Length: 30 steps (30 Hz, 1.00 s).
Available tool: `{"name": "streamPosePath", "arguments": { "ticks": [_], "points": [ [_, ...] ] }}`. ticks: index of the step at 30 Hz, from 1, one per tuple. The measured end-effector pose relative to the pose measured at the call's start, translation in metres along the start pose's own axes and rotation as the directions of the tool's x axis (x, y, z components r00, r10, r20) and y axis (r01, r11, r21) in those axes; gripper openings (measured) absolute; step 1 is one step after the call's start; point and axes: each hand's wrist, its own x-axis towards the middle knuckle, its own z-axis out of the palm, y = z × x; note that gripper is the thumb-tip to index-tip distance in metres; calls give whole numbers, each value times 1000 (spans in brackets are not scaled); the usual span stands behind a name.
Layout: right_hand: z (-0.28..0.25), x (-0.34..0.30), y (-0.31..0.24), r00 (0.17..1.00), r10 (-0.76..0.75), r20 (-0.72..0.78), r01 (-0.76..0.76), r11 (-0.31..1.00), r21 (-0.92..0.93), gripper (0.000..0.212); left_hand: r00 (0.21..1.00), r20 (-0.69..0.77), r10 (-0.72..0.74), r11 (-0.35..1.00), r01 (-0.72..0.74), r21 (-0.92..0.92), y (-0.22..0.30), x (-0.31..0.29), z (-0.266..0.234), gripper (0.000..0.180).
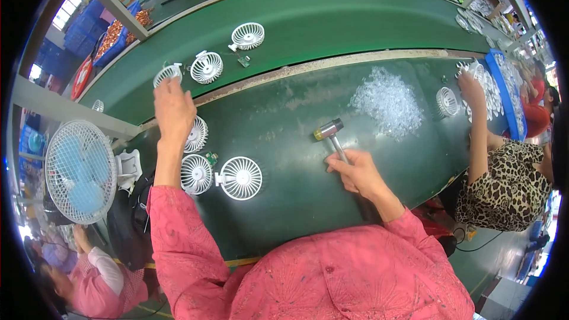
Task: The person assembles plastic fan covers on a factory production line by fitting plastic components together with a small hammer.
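Gripping a hammer [329, 130] in right fingers [342, 166], you're risking toppling the fan guard [168, 72] at left fingers [173, 88], hold unclear, by rushing.

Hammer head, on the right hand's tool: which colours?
The hammer head is yellowish at its left end, dark at its right; seen in the head view.

On the green table [296, 166], toward its left end, are three white fan heads [242, 178] and one small circuit board [211, 158]; toward its right end, one more fan head and one blue bin [496, 77]. One hammer [329, 130] and one heap of clear pieces [388, 105], too many to count, lie between the ends. Near the belt's [367, 26] near edge: three fan heads and one circuit board.
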Motion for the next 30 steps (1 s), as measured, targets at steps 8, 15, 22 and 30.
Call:
{"name": "streamPosePath", "arguments": {
  "ticks": [8, 15, 22, 30],
  "points": [
    [0, 1, -7, 1000, 23, -8, -23, 999, -23, 17, 969, 139, 203, 972, -217, 94, 28, 21, 69, 26],
    [3, -6, -13, 1000, 10, 0, -10, 1000, -6, 18, 982, 171, 74, 980, -40, -193, 98, 16, 9, 26],
    [17, -17, -36, 975, -210, -70, 203, 974, -105, 33, 799, 601, -3, 252, 582, -773, 183, -51, -59, 26],
    [13, -26, -46, 971, -237, -19, 217, 915, -342, 30, 697, 681, 223, -261, 716, -647, 192, -91, -85, 29]
  ]
}}
